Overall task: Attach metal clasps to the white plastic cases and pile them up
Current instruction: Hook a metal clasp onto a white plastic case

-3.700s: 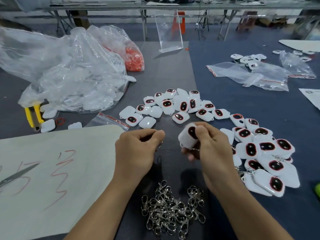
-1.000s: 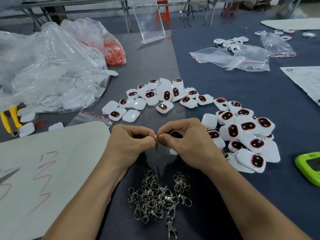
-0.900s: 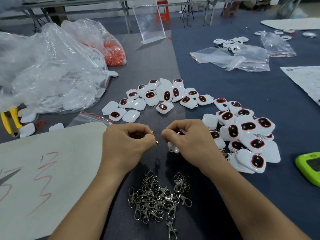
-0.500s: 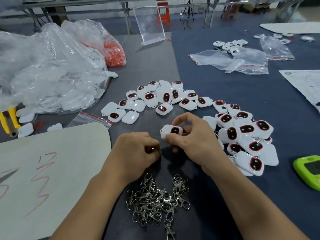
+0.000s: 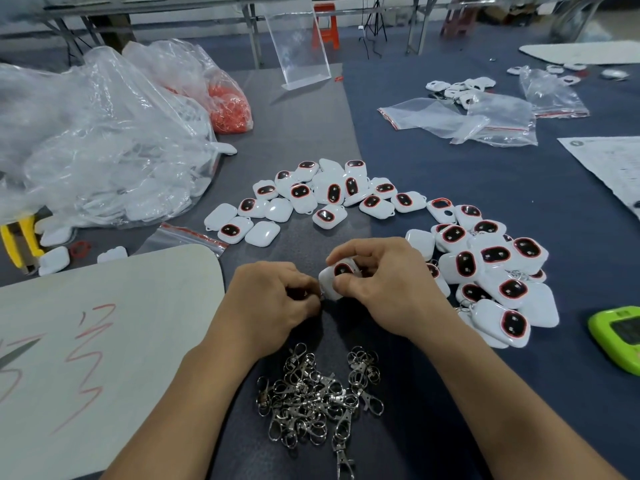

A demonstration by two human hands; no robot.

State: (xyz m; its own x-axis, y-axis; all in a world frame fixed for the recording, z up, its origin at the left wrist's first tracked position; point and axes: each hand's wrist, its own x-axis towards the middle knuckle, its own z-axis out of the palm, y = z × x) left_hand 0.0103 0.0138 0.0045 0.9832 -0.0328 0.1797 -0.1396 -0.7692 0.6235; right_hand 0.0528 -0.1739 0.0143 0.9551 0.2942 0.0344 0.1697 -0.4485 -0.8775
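My right hand (image 5: 388,285) holds a white plastic case (image 5: 337,277) with a dark red-rimmed window, thumb and fingers curled round it. My left hand (image 5: 273,299) pinches a small metal clasp at the case's lower left corner; the clasp is almost hidden by my fingers. A heap of loose metal clasps (image 5: 318,393) lies just in front of my wrists. Several loose cases (image 5: 322,195) are spread beyond my hands. A pile of cases with clasps (image 5: 491,275) sits to the right.
A large clear bag of white cases (image 5: 97,147) and a bag of red rings (image 5: 228,105) lie at the left. A white board with red marks (image 5: 90,341) lies near left. A green device (image 5: 620,337) sits at the right edge. Empty clear bags (image 5: 467,119) lie far right.
My hands have parted and come together again, a little lower. My right hand has turned the case so that its window faces up, and my left hand holds the clasp at its corner.
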